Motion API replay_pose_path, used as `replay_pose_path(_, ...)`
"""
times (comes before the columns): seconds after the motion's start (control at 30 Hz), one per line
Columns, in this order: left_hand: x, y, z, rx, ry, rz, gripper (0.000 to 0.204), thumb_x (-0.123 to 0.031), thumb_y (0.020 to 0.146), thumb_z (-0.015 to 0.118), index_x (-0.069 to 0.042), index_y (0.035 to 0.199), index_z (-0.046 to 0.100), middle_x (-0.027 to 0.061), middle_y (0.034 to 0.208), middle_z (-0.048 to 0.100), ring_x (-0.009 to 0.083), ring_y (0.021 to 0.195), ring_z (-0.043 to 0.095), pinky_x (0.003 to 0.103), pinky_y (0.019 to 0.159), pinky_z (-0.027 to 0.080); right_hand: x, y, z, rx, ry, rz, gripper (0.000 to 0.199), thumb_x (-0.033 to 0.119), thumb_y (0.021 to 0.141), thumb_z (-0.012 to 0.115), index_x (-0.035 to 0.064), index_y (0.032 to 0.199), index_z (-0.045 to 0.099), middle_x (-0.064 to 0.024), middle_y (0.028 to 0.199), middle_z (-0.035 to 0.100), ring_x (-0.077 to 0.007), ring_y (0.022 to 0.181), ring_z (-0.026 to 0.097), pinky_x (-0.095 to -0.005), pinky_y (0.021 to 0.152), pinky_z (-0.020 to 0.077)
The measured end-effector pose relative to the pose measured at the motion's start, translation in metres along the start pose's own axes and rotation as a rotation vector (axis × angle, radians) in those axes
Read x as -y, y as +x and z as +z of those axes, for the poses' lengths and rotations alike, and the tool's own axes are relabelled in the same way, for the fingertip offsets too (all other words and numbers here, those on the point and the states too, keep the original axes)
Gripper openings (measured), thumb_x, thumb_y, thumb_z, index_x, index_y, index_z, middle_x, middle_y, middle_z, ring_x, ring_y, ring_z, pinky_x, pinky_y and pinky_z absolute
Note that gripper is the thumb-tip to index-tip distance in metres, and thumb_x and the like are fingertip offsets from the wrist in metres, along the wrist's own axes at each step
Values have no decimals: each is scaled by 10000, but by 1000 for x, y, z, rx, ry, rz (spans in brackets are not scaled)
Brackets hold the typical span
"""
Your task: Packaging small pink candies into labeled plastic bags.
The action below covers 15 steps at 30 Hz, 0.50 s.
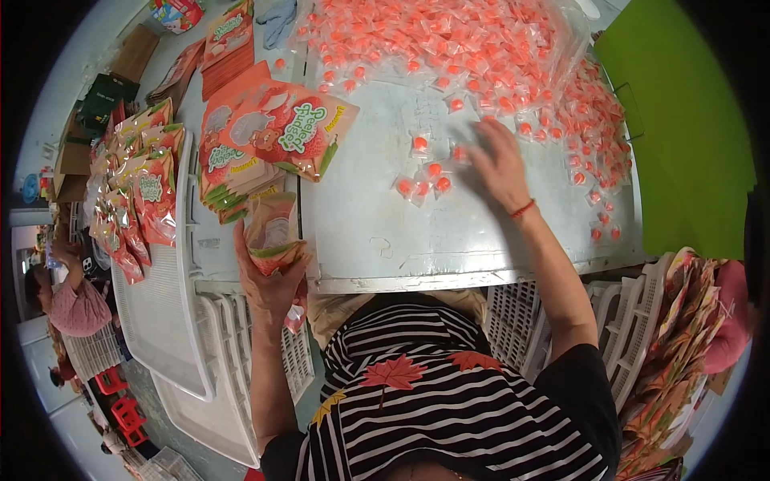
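My left hand [269, 290] is closed round a pink and tan candy pouch [274, 232], holding it at the table's front edge. The pouch's mouth looks spread apart; its contents cannot be made out. Over the middle of the table my right hand [504, 170] reaches out, slightly blurred, fingers apart. Beside its thumb lies a clear-wrapped orange-red candy [459, 152]. A small cluster of the same wrapped candies [434, 170] sits just left of that hand. Flat printed pouches [277, 132] are fanned in a stack beyond my left hand.
A large heap of wrapped candies [449, 40] covers the table's far side and spreads down its right. Filled pouches [152, 188] pile on a white tray [164, 313] at left. A green panel [682, 128] stands at right. Other people [80, 305] are at the far left and right edges.
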<state>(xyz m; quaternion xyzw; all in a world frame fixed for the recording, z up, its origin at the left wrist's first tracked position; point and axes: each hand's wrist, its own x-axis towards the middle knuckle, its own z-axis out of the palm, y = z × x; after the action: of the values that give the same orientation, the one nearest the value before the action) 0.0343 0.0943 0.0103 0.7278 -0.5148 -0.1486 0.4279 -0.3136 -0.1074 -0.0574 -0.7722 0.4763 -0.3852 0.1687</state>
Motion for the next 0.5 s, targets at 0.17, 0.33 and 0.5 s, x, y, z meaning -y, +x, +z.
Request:
replay_pose_path(0.17, -10, 5, 2, -16, 11, 41, 1052, -87, 581, 869, -31, 1434, 257, 191, 1271, 498, 294, 1117, 549, 374, 933, 464, 61, -1, 55, 163, -284, -160, 541, 450, 787, 666, 132, 1215, 579, -145, 1330, 447, -431, 1245, 368, -608, 994, 287)
replay_pose_path(0.33, -2, 3, -1, -25, 34, 62, 1064, -83, 573, 874, -33, 1437, 254, 189, 1292, 490, 290, 1130, 542, 375, 949, 456, 99, -27, 108, 138, -281, -160, 530, 457, 766, 673, 132, 1175, 580, -139, 1284, 471, -415, 1217, 389, -647, 951, 292)
replay_pose_path(0.5, 6, 7, -2, -61, 41, 81, 1072, -78, 565, 877, -40, 1439, 257, 183, 1285, 497, 288, 1132, 540, 376, 952, 453, 147, -36, 128, 155, -85, -182, 507, 443, 782, 659, 113, 1160, 578, -139, 1273, 487, -423, 1218, 398, -655, 946, 293)
